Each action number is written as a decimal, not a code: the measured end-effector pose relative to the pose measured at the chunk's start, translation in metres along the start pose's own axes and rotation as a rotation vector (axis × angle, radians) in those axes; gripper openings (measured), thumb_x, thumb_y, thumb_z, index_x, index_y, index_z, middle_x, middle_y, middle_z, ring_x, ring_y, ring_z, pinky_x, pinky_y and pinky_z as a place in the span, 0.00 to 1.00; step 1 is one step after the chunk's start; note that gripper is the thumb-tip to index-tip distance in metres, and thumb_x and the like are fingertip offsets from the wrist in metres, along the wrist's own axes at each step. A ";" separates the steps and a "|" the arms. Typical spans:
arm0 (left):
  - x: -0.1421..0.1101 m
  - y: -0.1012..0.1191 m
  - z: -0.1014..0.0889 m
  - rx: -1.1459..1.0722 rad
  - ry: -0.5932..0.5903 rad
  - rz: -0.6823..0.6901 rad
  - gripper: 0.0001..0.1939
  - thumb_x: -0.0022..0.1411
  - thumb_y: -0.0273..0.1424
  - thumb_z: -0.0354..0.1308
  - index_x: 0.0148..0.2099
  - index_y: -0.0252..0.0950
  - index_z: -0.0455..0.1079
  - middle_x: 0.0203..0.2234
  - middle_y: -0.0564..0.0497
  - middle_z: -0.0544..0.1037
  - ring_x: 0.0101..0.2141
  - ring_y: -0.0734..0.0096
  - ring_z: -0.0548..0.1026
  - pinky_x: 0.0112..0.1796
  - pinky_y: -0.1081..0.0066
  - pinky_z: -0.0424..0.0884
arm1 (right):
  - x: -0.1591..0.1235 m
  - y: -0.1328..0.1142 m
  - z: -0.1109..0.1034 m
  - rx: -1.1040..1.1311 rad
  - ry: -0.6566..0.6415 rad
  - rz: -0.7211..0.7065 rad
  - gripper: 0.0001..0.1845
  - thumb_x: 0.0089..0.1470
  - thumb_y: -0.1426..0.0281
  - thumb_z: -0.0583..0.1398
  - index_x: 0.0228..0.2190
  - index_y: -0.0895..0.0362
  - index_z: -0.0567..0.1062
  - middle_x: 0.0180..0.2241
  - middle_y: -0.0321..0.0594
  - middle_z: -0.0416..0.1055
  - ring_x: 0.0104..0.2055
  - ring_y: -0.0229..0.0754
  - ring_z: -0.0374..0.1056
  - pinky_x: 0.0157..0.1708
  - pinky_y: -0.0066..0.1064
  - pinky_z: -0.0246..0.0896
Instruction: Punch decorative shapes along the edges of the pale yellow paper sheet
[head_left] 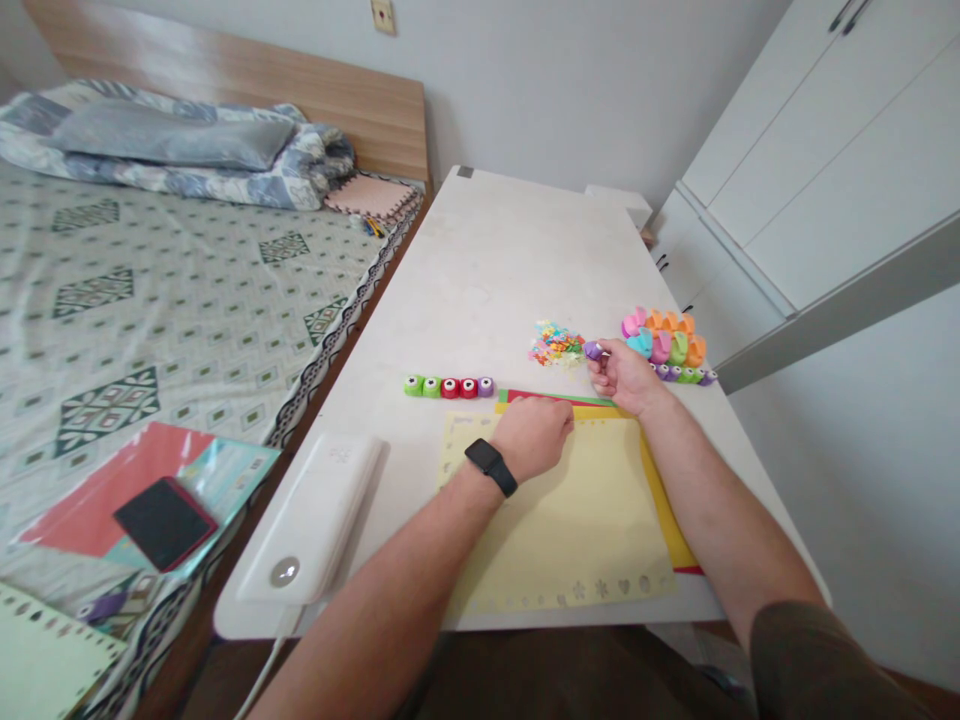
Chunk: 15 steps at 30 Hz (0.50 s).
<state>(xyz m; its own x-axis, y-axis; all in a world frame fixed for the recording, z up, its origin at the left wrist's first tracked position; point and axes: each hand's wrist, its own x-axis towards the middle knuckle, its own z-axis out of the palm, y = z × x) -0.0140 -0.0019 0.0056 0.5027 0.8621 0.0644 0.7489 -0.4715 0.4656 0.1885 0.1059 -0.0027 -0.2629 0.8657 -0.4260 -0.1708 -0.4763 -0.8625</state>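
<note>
My right hand [624,376] is shut on a small purple craft punch [593,350], just beside a scattered pile of colourful paper cutouts [556,344]. My left hand [534,436], with a black smartwatch [491,466] on its wrist, rests palm down on a pale yellow punched paper sheet [559,515]. That sheet lies over other coloured paper [660,500]. Several small craft punches in green, red and purple [448,387] stand in a row left of my left hand. Larger colourful craft punches [664,338] are grouped beyond my right hand, with a row of small ones [679,374] at its side.
The white table [495,260] runs along a patterned bed [165,310]. A white power bank [311,515] with a cable lies at the near left corner. A black device rests on red and teal paper [165,520] on the bed. White cabinets [817,160] stand to the right.
</note>
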 end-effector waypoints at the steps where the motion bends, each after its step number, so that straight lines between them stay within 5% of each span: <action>1: 0.000 0.000 0.000 0.003 0.004 0.002 0.13 0.68 0.32 0.50 0.37 0.35 0.74 0.35 0.42 0.82 0.37 0.58 0.79 0.39 0.65 0.72 | 0.001 0.001 -0.002 -0.001 -0.003 -0.002 0.11 0.54 0.60 0.59 0.30 0.55 0.68 0.20 0.31 0.61 0.16 0.31 0.48 0.11 0.24 0.35; 15: 0.000 0.000 0.002 0.022 0.025 0.011 0.13 0.68 0.32 0.50 0.37 0.35 0.74 0.34 0.43 0.82 0.36 0.58 0.79 0.38 0.65 0.71 | 0.005 0.006 -0.007 -0.013 -0.021 -0.060 0.12 0.52 0.62 0.64 0.29 0.55 0.67 0.19 0.29 0.61 0.15 0.30 0.46 0.11 0.23 0.34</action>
<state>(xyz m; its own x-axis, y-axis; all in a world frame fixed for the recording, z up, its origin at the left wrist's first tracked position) -0.0135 -0.0019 0.0041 0.5000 0.8612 0.0915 0.7529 -0.4845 0.4454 0.1928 0.1082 -0.0118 -0.2722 0.8890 -0.3682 -0.1749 -0.4220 -0.8896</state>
